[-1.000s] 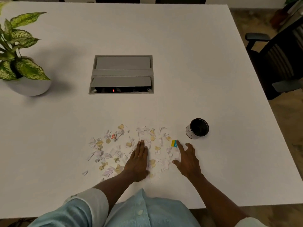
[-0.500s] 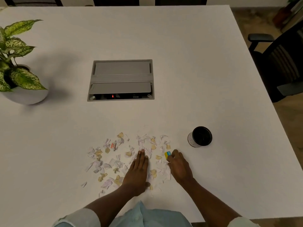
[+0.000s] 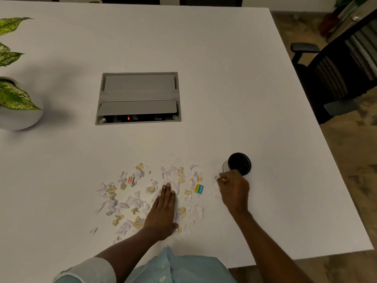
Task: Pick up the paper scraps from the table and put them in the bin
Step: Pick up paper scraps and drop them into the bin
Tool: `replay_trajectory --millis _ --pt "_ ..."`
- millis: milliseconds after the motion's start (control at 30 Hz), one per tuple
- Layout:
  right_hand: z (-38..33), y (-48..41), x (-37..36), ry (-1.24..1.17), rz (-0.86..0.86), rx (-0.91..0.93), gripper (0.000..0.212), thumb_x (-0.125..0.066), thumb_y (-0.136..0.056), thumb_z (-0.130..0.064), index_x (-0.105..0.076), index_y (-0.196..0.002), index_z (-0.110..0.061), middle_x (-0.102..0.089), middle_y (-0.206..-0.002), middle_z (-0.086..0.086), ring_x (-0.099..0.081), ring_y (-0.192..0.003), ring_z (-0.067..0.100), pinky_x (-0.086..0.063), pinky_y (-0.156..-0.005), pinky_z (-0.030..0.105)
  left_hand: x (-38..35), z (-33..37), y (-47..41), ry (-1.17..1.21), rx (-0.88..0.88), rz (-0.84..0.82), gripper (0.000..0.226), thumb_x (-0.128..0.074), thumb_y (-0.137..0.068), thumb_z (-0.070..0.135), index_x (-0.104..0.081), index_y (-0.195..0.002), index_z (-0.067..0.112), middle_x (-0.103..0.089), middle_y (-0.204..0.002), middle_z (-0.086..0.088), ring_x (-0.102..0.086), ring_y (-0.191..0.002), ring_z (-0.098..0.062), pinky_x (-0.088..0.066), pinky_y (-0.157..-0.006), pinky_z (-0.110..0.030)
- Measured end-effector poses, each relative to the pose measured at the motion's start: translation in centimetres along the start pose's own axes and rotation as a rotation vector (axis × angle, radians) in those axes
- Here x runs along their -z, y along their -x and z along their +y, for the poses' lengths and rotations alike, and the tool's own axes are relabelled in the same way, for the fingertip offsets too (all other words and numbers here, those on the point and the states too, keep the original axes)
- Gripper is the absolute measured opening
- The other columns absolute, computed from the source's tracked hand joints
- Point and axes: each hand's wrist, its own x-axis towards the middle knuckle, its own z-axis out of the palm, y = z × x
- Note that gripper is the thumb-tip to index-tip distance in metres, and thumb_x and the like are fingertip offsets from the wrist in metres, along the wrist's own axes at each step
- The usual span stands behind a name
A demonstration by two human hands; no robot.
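On the head camera I see the left hand (image 3: 163, 213) lying flat on the table (image 3: 224, 78), fingers straight and together, pressing on the paper scraps (image 3: 130, 201) spread around it. The right hand (image 3: 234, 188) is curled, its blurred fingertips pinching a few white scraps. The black bin (image 3: 239, 163) stands just beyond its knuckles.

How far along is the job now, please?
Done: nothing I can confirm; the bin is too dark inside. In hand: the right hand pinches a few paper scraps beside the bin. Left: most lie on the table, some under the flat left hand.
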Motion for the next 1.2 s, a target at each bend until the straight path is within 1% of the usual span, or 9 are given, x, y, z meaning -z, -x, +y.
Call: replay_trajectory --millis 67,133,333,533,667,833,933,1033,1200 --pt "0.0 -1.9 2.1 -0.019 0.123 -0.040 0.013 -0.086 -0.076 -0.008 -0.076 -0.084 -0.011 -0.073 -0.084 0.006 -0.067 -0.071 0.017 -0.043 -0.066 0.011 0.0 0.1 0.0 0.000 0.001 -0.008 0.123 -0.069 -0.094 0.052 0.027 -0.158 0.009 0.047 -0.161 -0.012 0.038 -0.152 -0.032 0.006 -0.132 -0.044" --pt "0.6 -3.7 3.7 0.024 0.190 -0.060 0.010 -0.085 -0.077 -0.011 -0.076 -0.082 -0.011 -0.073 -0.084 0.010 -0.069 -0.073 0.028 -0.053 -0.071 0.031 -0.1 0.2 0.0 -0.002 0.004 -0.010 0.123 -0.069 -0.094 0.052 0.027 -0.158 0.009 0.047 -0.161 -0.012 0.039 -0.152 -0.032 0.007 -0.131 -0.043" --pt "2.3 -6.8 4.8 0.151 0.087 -0.089 0.010 -0.080 -0.079 -0.005 -0.078 -0.089 -0.006 -0.071 -0.089 0.013 -0.069 -0.079 0.034 -0.056 -0.076 0.043 0.0 0.0 0.1 0.006 -0.001 -0.002 0.125 -0.069 -0.093 0.052 0.031 -0.155 0.010 0.047 -0.161 -0.012 0.038 -0.152 -0.031 0.005 -0.132 -0.043" --pt "3.7 -7.1 3.7 0.253 -0.034 -0.050 0.015 -0.070 -0.084 -0.004 -0.077 -0.097 -0.006 -0.069 -0.095 0.014 -0.068 -0.086 0.035 -0.049 -0.075 0.035 0.2 0.0 0.2 0.030 -0.011 0.001 0.124 -0.070 -0.093 0.050 0.029 -0.157 0.011 0.048 -0.161 -0.010 0.038 -0.152 -0.030 0.006 -0.131 -0.041" --pt "3.8 -6.5 3.9 0.170 0.037 -0.010 0.021 -0.071 -0.087 -0.008 -0.074 -0.108 -0.008 -0.070 -0.111 0.012 -0.069 -0.097 0.032 -0.054 -0.084 0.038 0.2 0.0 0.2 0.036 -0.015 0.004 0.124 -0.072 -0.092 0.050 0.023 -0.161 0.010 0.046 -0.162 -0.009 0.037 -0.153 -0.029 0.005 -0.131 -0.041" --pt "3.2 -4.2 3.4 0.089 0.198 0.192 0.015 -0.071 -0.086 -0.002 -0.071 -0.096 -0.013 -0.068 -0.097 0.003 -0.068 -0.080 0.023 -0.057 -0.068 0.035 0.0 0.0 0.2 0.023 -0.016 0.008 0.124 -0.071 -0.092 0.051 0.022 -0.162 0.009 0.046 -0.162 -0.011 0.037 -0.153 -0.031 0.003 -0.132 -0.043" --pt "2.0 -1.0 0.9 0.027 0.078 0.289 0.014 -0.071 -0.087 -0.003 -0.071 -0.092 -0.016 -0.066 -0.092 -0.001 -0.065 -0.077 0.015 -0.058 -0.070 0.027 -0.2 -0.2 0.2 0.035 -0.009 0.018 0.124 -0.072 -0.092 0.051 0.023 -0.162 0.010 0.047 -0.162 -0.009 0.038 -0.153 -0.029 0.003 -0.132 -0.043" --pt "1.8 2.6 -2.4 0.103 -0.212 0.244 0.017 -0.074 -0.089 -0.023 -0.070 -0.106 -0.019 -0.063 -0.101 -0.005 -0.065 -0.083 0.010 -0.060 -0.067 0.032 -0.3 -0.2 0.1 0.043 -0.018 0.019 0.125 -0.073 -0.091 0.050 0.022 -0.162 0.011 0.046 -0.162 -0.009 0.038 -0.153 -0.029 0.005 -0.132 -0.041" --pt "3.1 4.6 -5.8 0.369 -0.396 -0.125 0.087 -0.068 -0.076 -0.076 -0.042 -0.140 -0.024 -0.046 -0.131 0.006 -0.051 -0.121 0.023 -0.057 -0.074 0.037 0.0 -0.6 0.2 0.076 -0.024 0.022 0.124 -0.076 -0.090 0.044 0.021 -0.163 0.016 0.044 -0.164 -0.005 0.037 -0.154 -0.025 0.004 -0.131 -0.039"
